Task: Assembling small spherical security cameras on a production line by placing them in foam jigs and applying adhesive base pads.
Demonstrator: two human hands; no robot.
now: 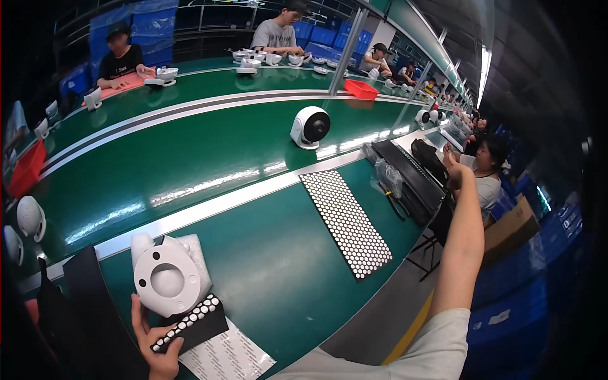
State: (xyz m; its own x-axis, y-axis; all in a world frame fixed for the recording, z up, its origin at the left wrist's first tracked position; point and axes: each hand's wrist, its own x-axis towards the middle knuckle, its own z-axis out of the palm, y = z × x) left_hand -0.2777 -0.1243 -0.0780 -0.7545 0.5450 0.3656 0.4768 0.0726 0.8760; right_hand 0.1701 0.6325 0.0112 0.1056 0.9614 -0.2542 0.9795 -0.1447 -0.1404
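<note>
At the lower left, my left hand grips a black strip with white round pads between thumb and fingers. One finger reaches up along the edge of a white round device part, which rests with its underside up, beside or on a pale foam piece. Two black pads show on that underside. Under the strip lies a white printed backing sheet. My right arm stretches far out to the right; my right hand is small there, near a seated co-worker's hands, and its fingers cannot be made out.
A large black sheet of white round pads lies on the green bench. Right of it are pliers, a clear plastic bag and a black case. A white camera-like device stands on the conveyor belt. Co-workers sit beyond.
</note>
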